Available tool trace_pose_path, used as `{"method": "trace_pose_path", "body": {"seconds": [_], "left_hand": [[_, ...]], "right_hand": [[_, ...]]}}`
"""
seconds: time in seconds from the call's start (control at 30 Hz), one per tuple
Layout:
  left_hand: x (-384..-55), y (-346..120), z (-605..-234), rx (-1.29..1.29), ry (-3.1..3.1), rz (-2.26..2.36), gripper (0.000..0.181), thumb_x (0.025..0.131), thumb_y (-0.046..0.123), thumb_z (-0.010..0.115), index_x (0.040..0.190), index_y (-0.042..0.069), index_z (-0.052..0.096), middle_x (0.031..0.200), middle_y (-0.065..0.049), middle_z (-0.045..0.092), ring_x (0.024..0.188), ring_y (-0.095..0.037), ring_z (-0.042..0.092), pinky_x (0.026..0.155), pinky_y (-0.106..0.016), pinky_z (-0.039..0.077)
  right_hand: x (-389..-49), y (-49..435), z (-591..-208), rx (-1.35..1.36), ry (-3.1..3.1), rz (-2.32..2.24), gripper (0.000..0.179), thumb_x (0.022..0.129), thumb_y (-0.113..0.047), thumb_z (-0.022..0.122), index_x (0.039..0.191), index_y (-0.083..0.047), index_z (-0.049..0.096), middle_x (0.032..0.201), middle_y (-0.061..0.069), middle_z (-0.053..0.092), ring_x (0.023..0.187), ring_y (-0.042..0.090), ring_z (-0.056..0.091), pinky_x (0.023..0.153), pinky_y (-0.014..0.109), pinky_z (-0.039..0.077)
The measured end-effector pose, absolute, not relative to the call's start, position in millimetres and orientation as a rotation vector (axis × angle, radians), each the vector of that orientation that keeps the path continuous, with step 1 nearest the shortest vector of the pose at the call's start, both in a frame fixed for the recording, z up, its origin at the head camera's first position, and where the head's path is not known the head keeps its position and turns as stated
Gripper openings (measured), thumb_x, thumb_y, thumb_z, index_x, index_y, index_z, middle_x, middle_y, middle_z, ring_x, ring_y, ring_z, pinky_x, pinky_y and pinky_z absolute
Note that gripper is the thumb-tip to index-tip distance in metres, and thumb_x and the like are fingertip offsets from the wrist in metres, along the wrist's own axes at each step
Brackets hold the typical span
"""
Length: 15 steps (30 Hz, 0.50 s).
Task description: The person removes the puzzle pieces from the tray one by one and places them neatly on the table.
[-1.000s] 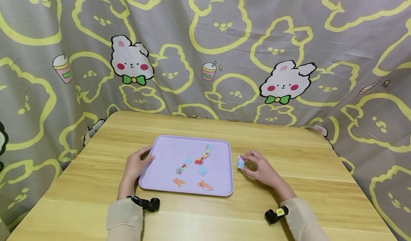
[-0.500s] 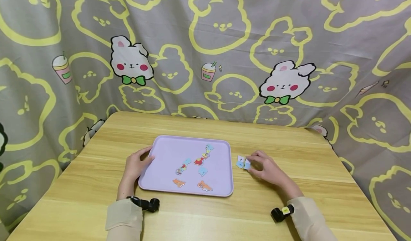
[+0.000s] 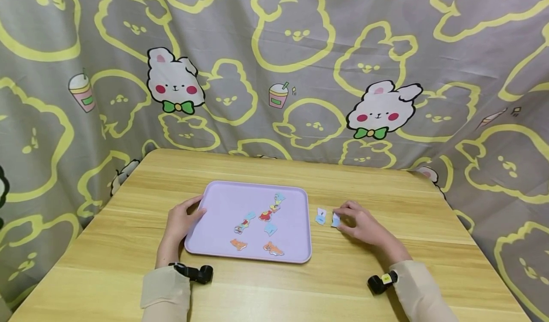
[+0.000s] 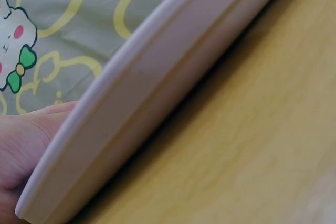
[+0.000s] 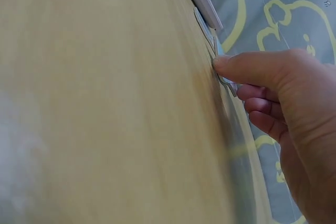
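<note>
My left hand grips the left rim of a lilac tray, its thumb over the edge. In the left wrist view the tray's side wall hides most of that hand. To the tray's right, my right hand pinches a small blue-and-white puzzle piece between thumb and fingers, low at the tabletop. A similar puzzle piece lies on the table between it and the tray, with a small gap. In the right wrist view the thumb covers part of the held piece.
Several puzzle pieces lie in the tray: orange ones near its front, such as one orange piece, a plain blue piece, and joined red, yellow and blue ones. The wooden table ends at a patterned curtain behind.
My right hand has moved right with its puzzle piece, which has come apart from the other one. That other piece stays beside the tray. My left hand has not moved.
</note>
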<state>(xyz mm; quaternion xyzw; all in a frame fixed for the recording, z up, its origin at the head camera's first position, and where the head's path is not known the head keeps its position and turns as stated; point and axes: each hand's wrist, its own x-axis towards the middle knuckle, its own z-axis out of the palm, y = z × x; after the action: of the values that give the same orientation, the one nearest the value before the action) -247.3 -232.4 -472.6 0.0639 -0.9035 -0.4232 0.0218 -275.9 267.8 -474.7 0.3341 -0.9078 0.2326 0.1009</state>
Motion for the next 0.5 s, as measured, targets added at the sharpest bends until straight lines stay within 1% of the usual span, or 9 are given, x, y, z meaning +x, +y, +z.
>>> {"method": "trace_pose_path", "body": {"seconds": [0.17,0.4,0.5], "left_hand": [[-247.4,-232.1,-472.5,0.2,-2.798,-1.319,0.048,0.098,0.019,0.059,0.144,0.008,0.049,0.15,-0.024,0.044,0.142,-0.044,0.035,0.117,-0.056,0.031],[-247.3,-232.0,-471.9,0.201,-2.795,-1.324,0.048,0.098,0.019,0.059,0.144,0.008,0.049,0.15,-0.024,0.043,0.142,-0.045,0.035,0.117,-0.057,0.031],[-247.5,-232.2,-472.0,0.204,-2.798,-1.326,0.048,0.098,0.019,0.059,0.144,0.008,0.049,0.15,-0.024,0.043,0.142,-0.045,0.035,0.117,-0.057,0.031]], "right_hand": [[-277.4,267.9,-471.7,0.985,-2.738,0.677,0.04,0.081,-0.012,0.077,0.12,-0.003,0.069,0.107,0.003,0.062,0.096,0.013,0.056,0.082,0.033,0.052],[-280.6,265.8,-464.6,0.975,-2.848,0.641,0.04,0.084,-0.012,0.075,0.122,-0.002,0.068,0.108,0.003,0.061,0.098,0.014,0.055,0.085,0.035,0.052],[-282.7,266.1,-463.8,0.973,-2.884,0.616,0.04,0.084,-0.014,0.075,0.121,-0.003,0.068,0.107,0.003,0.061,0.097,0.013,0.054,0.084,0.033,0.052]]}}
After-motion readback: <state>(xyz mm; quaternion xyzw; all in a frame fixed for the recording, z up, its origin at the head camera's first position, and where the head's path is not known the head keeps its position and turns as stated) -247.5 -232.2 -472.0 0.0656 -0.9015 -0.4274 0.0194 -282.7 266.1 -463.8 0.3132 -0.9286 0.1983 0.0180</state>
